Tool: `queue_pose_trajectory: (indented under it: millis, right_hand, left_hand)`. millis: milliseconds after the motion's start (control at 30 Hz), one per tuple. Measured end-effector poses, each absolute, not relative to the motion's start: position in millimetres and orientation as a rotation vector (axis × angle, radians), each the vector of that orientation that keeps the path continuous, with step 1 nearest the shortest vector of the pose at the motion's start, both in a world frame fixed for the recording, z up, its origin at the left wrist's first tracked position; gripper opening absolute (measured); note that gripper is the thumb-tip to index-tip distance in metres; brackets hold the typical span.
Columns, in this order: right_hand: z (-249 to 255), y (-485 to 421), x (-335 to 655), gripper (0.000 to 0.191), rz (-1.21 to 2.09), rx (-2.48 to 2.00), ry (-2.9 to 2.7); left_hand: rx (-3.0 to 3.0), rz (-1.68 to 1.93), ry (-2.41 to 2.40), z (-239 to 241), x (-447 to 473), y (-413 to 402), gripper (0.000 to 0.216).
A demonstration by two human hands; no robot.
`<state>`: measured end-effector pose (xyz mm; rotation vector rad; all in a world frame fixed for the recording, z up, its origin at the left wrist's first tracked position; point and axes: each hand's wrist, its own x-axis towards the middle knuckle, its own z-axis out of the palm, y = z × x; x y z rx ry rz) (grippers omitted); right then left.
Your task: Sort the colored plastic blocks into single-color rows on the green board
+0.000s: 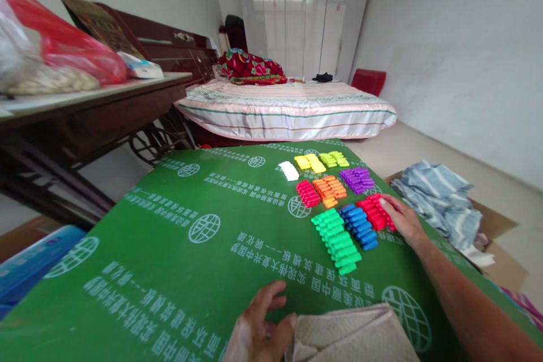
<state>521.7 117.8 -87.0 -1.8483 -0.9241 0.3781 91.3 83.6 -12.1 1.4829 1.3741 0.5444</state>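
My right hand reaches over the right end of a group of small red plastic pieces, finger and thumb closed against it; some fingers are hidden. Beside that group lie blue pieces and a longer row of green pieces. Farther back are orange, crimson, purple, yellow, lime and white groups, laid side by side. My left hand is near the front edge, fingers half curled and apart, thumb at the edge of a beige cloth item.
The green printed board bears everything. On the left stands a sewing-machine table with a red plastic bag. A bed is behind. On the floor at right lies striped cloth on cardboard; a blue box is at left.
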Motion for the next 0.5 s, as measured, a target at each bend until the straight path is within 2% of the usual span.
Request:
queue_pose_trajectory:
  millis: [233,500]
  right_hand:
    - [-88,120,520,0.054,0.383,-1.850,-0.952]
    - [-80,123,484,0.056,0.401,-1.868,-0.894]
  left_hand:
    - [1.316,0.507,1.155,6,162,120,0.093]
    - [1.333,0.629,1.105,-11,227,139,0.117]
